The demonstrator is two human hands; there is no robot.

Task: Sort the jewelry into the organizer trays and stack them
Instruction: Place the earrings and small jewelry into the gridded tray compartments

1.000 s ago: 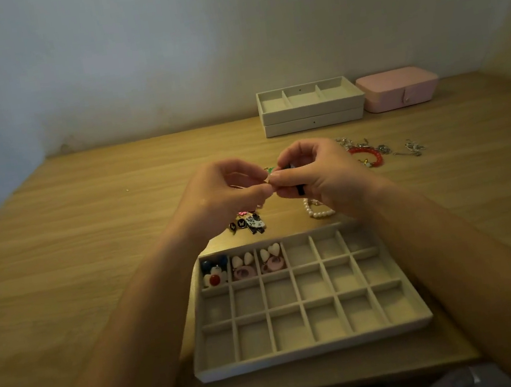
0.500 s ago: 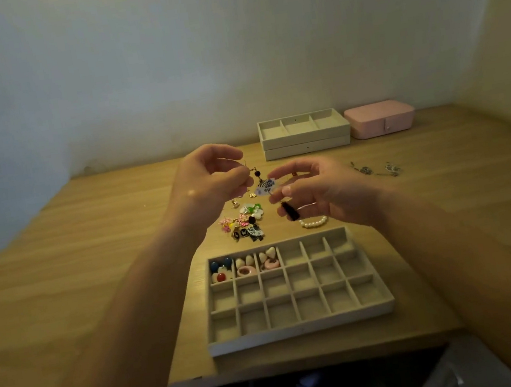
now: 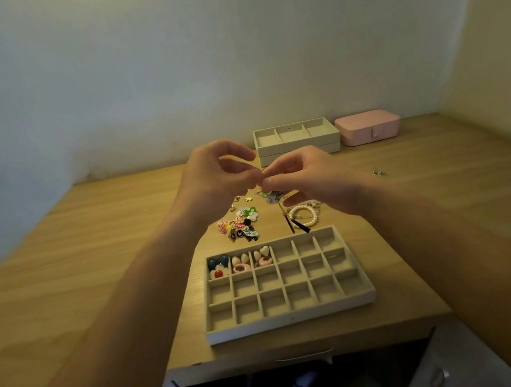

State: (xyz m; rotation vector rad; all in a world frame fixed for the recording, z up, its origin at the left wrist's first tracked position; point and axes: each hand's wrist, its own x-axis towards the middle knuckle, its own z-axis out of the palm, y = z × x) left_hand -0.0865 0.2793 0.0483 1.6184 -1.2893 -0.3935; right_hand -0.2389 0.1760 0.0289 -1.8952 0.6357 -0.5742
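Observation:
My left hand (image 3: 216,174) and my right hand (image 3: 307,182) meet above the table, fingertips pinching a small dangling earring (image 3: 272,195) between them. Below the hands lies a pile of small colourful jewelry (image 3: 242,225) and a pearl bracelet (image 3: 304,216). A beige grid organizer tray (image 3: 290,315) sits near the table's front edge. Its three back-left compartments hold blue, red, cream and pink pieces (image 3: 239,262); the other compartments are bare. Two more beige trays (image 3: 297,140) are stacked at the back by the wall.
A shut pink jewelry box (image 3: 368,126) stands right of the stacked trays. A small silver piece (image 3: 379,172) lies at the right on the wooden table (image 3: 76,269). Walls close in at the back and right.
The hands were together, parted with the earring hanging from the left fingers, and have come together again higher up. The view has tilted up and back.

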